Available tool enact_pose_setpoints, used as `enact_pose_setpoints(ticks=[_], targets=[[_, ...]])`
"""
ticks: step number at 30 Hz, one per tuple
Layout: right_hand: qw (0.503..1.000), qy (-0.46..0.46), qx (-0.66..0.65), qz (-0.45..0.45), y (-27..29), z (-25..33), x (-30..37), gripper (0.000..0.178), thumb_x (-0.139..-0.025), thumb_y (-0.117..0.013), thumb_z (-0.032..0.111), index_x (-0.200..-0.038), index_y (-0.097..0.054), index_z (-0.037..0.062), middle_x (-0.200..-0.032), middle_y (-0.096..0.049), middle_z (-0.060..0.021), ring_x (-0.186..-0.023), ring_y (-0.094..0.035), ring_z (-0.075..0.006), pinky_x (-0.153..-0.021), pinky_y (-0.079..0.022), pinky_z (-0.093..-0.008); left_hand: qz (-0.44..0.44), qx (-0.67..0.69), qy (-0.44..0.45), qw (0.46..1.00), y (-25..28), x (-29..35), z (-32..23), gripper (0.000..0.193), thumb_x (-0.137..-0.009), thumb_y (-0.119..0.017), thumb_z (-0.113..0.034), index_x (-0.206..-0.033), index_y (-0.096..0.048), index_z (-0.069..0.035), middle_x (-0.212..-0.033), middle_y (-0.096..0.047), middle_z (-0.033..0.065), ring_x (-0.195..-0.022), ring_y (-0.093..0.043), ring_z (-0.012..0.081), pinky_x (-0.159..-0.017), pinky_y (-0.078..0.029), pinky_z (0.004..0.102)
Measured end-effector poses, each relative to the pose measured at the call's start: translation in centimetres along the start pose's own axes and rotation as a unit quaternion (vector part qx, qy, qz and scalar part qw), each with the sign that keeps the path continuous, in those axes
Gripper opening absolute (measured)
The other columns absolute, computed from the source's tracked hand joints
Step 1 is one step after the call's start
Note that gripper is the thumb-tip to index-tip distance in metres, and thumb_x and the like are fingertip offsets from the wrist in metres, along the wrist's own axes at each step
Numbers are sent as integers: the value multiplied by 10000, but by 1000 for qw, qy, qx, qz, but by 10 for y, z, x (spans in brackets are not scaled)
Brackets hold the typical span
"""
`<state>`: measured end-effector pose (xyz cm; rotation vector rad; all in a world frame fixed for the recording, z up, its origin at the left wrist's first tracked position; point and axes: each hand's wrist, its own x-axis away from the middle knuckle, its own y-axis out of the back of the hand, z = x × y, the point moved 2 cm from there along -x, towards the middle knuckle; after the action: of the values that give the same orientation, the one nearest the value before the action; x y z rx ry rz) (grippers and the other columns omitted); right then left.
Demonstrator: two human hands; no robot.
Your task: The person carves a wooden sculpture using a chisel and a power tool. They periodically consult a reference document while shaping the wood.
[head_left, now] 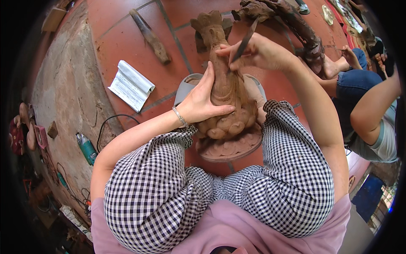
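A brown carved wooden statue (225, 91) with a flared, notched top and a rounded, lobed lower part stands between my knees. Its round, scalloped base (230, 149) is closest to me. My left hand (201, 100) grips the statue's left side, thumb across the front and fingers along the neck. In my right hand (264, 53) is a thin, dark, pointed strip-like tool (246, 40), pinched between thumb and fingers. The tool's lower end meets the right side of the neck, partly hidden by my fingers; its exact kind is unclear.
On the red tiles lie a curled printed paper (132, 86), a worn wooden-ended tool (150, 37) and a gnarled dark wood piece (292, 21). A teal power tool (86, 149) with a cable rests on the stone slab (67, 80) at left. Another person (363, 97) sits close at right.
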<state>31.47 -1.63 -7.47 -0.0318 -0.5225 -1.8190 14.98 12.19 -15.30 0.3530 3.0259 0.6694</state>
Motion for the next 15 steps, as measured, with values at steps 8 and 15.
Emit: enact_pose_setpoints(ticks=[8,15], targets=[[979,-1,202,19,-16,7,3,337,-827,-767,134,-1104,-666,-30,-1139,-700,-124,-1061,-648,-160,-923,-495,-298,-6,41,31,999,2,0,-8,1342,-733,-823,-467,-1472,121,138,-1562,-140,315,-1467,-206,364,-1189,-225,367],[984,-51,-6,-169,-18,2,-10,249,-895,-707,143,-1082,-686,-21,-948,-733,-89,-872,-684,-147,-780,-543,-308,-15,12,78,997,-2,0,-2,1385,-695,-835,-495,-1450,114,174,-1546,-176,330,-1446,-260,375,-1174,-269,362]])
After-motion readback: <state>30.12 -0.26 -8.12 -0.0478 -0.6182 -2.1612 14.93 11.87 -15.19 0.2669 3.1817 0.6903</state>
